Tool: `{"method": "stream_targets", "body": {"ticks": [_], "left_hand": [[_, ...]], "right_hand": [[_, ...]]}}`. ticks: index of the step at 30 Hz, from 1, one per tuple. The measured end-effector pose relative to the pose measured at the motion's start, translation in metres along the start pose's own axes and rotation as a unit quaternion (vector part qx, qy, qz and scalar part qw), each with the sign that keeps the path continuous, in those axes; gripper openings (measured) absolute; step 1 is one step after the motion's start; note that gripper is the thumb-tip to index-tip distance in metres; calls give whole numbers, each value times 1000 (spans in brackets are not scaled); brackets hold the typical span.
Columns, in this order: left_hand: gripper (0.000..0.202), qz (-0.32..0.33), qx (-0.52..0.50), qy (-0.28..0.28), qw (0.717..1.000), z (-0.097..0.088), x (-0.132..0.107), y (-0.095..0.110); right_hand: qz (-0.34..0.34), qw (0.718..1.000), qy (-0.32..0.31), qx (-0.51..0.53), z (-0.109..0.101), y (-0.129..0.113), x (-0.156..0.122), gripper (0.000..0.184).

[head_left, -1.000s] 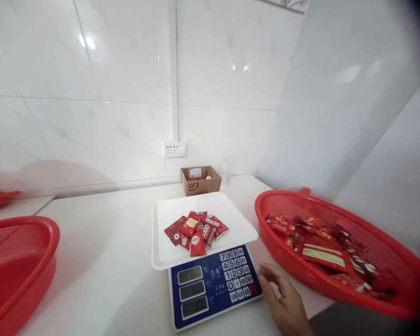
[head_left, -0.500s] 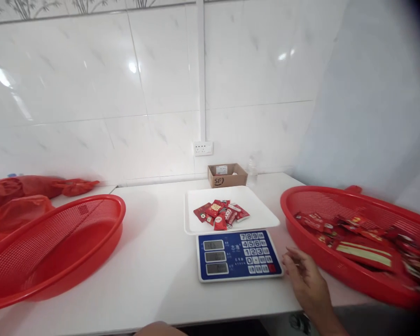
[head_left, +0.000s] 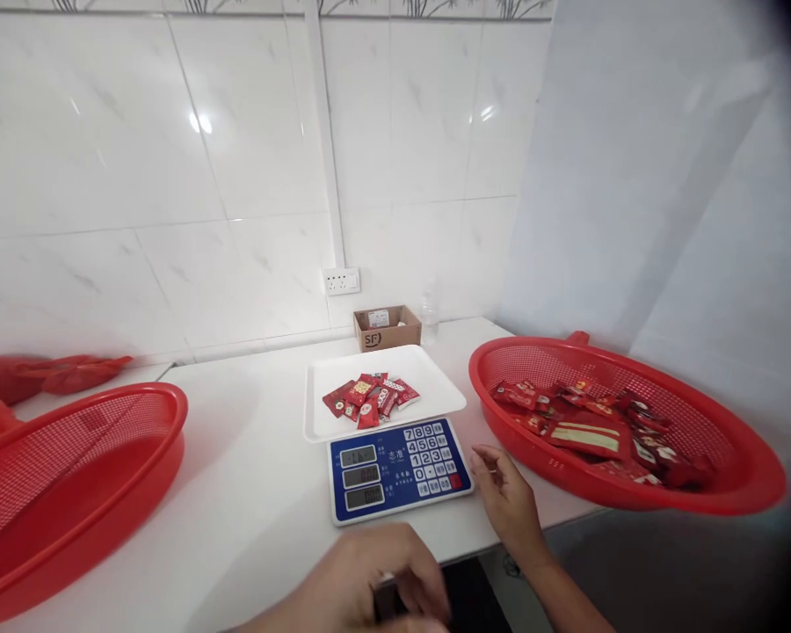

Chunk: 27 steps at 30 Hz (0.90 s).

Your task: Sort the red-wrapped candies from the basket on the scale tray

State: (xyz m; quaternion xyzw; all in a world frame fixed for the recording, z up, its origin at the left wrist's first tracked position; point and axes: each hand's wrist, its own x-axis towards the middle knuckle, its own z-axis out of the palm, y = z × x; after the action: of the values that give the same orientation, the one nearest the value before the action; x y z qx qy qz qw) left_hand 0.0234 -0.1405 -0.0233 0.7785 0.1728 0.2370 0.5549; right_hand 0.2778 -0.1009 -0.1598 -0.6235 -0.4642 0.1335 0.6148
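A blue-faced electronic scale (head_left: 399, 470) stands on the white table, and its white pan (head_left: 441, 400) carries a small pile of red packets (head_left: 369, 400). My right hand (head_left: 504, 497) rests on the table just right of the scale's keypad, fingers loosely apart and holding nothing. At the table's near edge my left hand (head_left: 375, 571) is blurred, its fingers curled down over something dark I cannot make out. A wide red mesh basket (head_left: 738, 492) to the right holds several more red packets (head_left: 586, 431).
An empty red mesh basket (head_left: 72, 492) sits at the left, with red plastic bags (head_left: 53, 374) behind it. A small cardboard box (head_left: 387, 327) and a clear bottle (head_left: 428, 316) stand by the tiled wall under a socket (head_left: 341, 281).
The camera has pulled back and swung about. My left hand has come into view at the table's near edge. My right hand stays beside the scale.
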Motion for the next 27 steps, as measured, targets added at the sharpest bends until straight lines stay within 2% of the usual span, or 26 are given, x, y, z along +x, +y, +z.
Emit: {"method": "stream_targets", "body": {"ticks": [2, 4, 7, 10, 13, 16, 18, 21, 27], "left_hand": [[26, -21, 133, 114, 984, -18, 5, 0], [20, -62, 232, 184, 953, -38, 4, -2], [18, -117, 305, 215, 920, -66, -1, -10], [22, -147, 353, 228, 896, -89, -2, -23], [24, -144, 394, 230, 878, -104, 4, -34], [25, -130, 418, 211, 874, -117, 16, -39], [25, -127, 426, 188, 876, -124, 27, -42], [29, -128, 436, 153, 877, -134, 44, -46], [35, -108, 443, 85, 886, -148, 70, -60]], "right_hand": [[-6, 1000, -9, -11, -1, -1, -1, 38], [-12, 1000, -17, -24, -3, -1, -2, 35], [-24, 999, -22, -41, -6, 1, -5, 29], [-104, 992, -17, -67, -9, -3, -7, 16], [-227, 969, -37, -87, -10, -22, -1, 12], [-305, 945, -61, -102, -1, -51, 18, 17], [-316, 937, -84, -123, 11, -72, 35, 18], [-320, 920, -163, -155, 34, -93, 61, 20], [-267, 876, -324, -236, 65, -101, 90, 33]]}}
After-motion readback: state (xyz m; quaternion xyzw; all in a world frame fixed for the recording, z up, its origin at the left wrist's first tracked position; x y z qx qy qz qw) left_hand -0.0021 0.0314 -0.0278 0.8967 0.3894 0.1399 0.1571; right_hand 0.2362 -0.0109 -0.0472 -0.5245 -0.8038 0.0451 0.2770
